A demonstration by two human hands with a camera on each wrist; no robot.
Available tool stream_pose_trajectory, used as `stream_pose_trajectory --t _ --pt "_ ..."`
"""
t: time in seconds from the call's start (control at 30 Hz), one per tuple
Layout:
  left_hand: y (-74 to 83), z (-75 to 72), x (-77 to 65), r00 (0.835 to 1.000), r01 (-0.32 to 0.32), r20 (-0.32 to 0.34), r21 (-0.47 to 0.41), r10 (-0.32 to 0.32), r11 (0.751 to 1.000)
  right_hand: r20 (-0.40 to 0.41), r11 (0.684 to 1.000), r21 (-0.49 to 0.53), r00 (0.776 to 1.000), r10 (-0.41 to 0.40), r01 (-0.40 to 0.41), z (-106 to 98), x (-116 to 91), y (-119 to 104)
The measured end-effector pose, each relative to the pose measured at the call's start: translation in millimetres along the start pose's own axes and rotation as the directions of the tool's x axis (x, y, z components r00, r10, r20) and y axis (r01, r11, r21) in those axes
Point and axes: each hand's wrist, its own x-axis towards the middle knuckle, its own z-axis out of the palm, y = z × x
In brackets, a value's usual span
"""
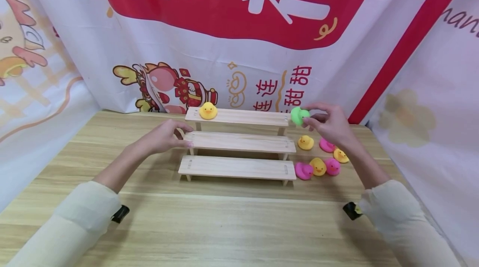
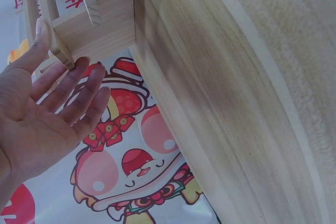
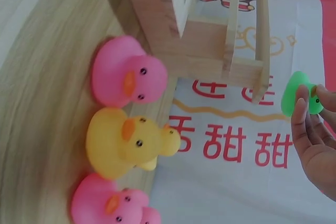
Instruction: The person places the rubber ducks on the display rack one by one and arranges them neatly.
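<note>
Landmark: the stand (image 1: 237,167), a three-step rack of pale wood with thin, straight-edged boards on short supports.

Hands: the left hand (image 1: 168,136) pinches the left end of the stand's middle tier (image 1: 239,141), thumb on one face and fingers round the other; presumably this steadies a light frame. The right hand (image 1: 332,125) pinches a green duck (image 1: 298,115) between thumb and fingertips, just beyond the right end of the stand's top tier (image 1: 254,117). The grip is on the duck's side, which probably leaves its underside free. Contact between duck and tier cannot be confirmed.

Placement: a yellow duck (image 1: 208,110) sits upright near the left end of the stand's top tier; the flat board appears to give its broad base adequate support. Pink and yellow ducks (image 1: 318,167) stand on the surface to the right of the stand, apparently grouped within the right hand's reach.

Materials: the ducks are rounded, smooth and slightly glossy, with orange bills, likely soft vinyl. The surface (image 1: 232,225) beneath the stand shows streaked wood grain. Behind the stand hangs a creased white cloth (image 1: 206,50) with red printing.
</note>
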Motion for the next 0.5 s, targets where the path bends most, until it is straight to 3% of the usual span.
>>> stream_pose_trajectory --t 0.2,0.5 --pt "1.1 -0.1 -0.4 1.000 0.003 -0.001 -0.002 -0.003 1.000 0.010 0.999 0.039 0.999 -0.032 0.032 8.9 7.2 -10.1" --pt "-0.4 0.0 0.8 1.000 0.003 0.000 -0.001 -0.003 1.000 0.028 0.996 0.087 1.000 -0.012 0.010 24.5 17.3 -22.8"
